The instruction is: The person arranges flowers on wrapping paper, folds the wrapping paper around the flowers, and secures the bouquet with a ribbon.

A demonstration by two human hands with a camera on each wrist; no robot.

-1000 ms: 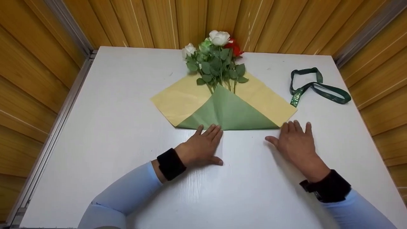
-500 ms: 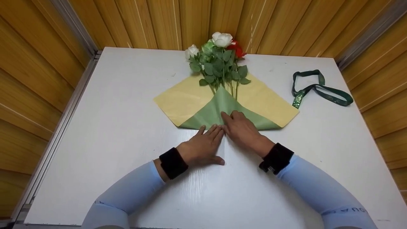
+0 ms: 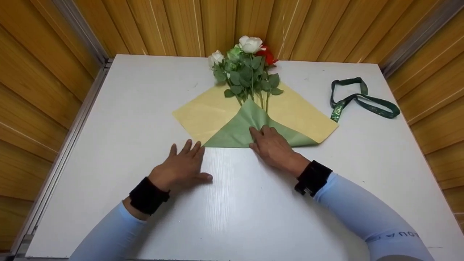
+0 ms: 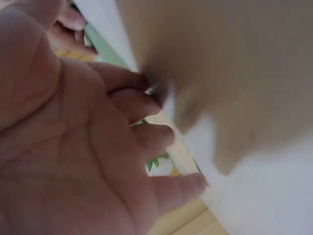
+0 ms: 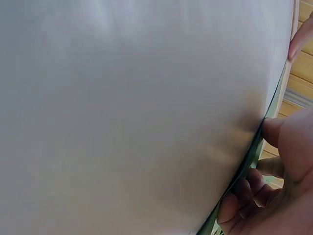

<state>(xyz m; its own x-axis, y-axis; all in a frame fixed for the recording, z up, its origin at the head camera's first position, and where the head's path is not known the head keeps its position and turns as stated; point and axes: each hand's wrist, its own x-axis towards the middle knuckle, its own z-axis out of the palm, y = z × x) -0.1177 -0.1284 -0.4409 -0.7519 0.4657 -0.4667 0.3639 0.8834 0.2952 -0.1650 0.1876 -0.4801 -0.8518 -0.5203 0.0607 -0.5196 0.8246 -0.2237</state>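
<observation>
Green folds of paper occupy me: my right hand (image 3: 277,148), fingers bent, grips the green triangular flap (image 3: 232,132) of the yellow wrapping paper (image 3: 203,112) at mid-frame; my left hand (image 3: 179,168), straight-fingered, touches its lower-left end. I judge this step to be creasing; next likely calls for turning a corner inward. The paper's long axis runs left-right across the white tabletop (image 3: 119,108); the flap and leafy white-green-red rose bunch (image 3: 246,74) point up-frame.
</observation>
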